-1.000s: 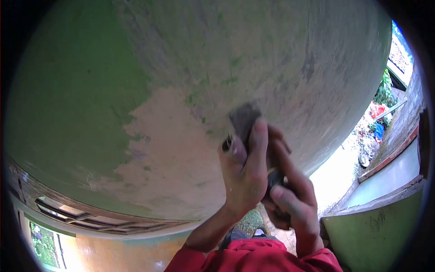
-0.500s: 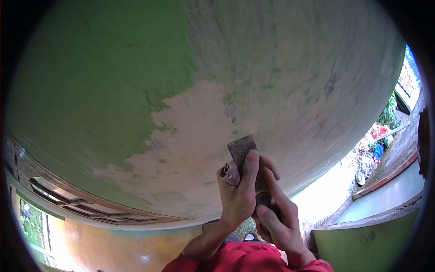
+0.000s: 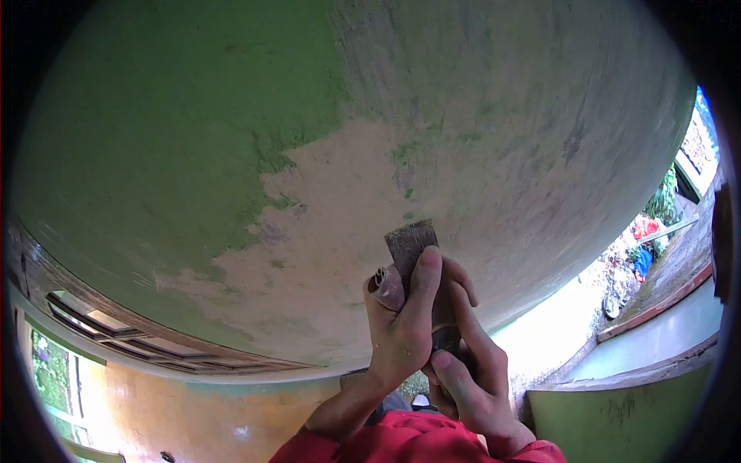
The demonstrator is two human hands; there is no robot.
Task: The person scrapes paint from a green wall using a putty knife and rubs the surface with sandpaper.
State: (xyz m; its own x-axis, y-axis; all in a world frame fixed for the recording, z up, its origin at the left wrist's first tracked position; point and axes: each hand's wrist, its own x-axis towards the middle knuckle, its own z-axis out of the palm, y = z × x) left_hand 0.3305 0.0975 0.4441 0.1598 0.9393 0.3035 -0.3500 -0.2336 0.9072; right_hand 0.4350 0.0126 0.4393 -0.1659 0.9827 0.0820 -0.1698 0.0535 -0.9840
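Note:
Both my hands are on a scraper with a flat, dusty metal blade. My left hand presses its thumb along the blade, and a rolled-up greyish sheet sticks out of the crook of that hand. Lower down, my right hand is closed around the dark handle, its thumb resting on the near end. The blade's edge lies over a pale, stripped patch of the wall, whose green paint has a ragged border to the left.
Along the lower left runs a wooden window frame, with an orange-yellow wall below it. A green panel stands at lower right. Beyond the wall's right edge are a ledge, plants and red and blue items.
The view has shifted slightly, so the patch sits a little higher. The blade has risen slightly in view, and both hands keep the same grip.

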